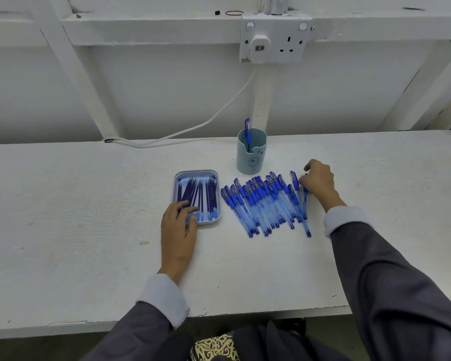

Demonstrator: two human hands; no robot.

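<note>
A small light-blue tray [197, 174] lies on the white table and holds several dark blue pen refills [206, 195]. My left hand [179, 230] rests at the tray's near left corner, its straight fingers touching the refill ends. To the right lies a row of several clear pens with blue caps [261, 204]. My right hand [318, 182] is at the row's right end, its curled fingers pinching the rightmost pen [301, 201]. A pale blue pen cup [251, 155] stands behind the row with one blue pen [248, 130] upright in it.
The white table [89, 217] runs to a near edge at the bottom of the view. A white cable [193, 128] trails from a wall socket [274, 40] down onto the table's back left. White wall beams stand behind.
</note>
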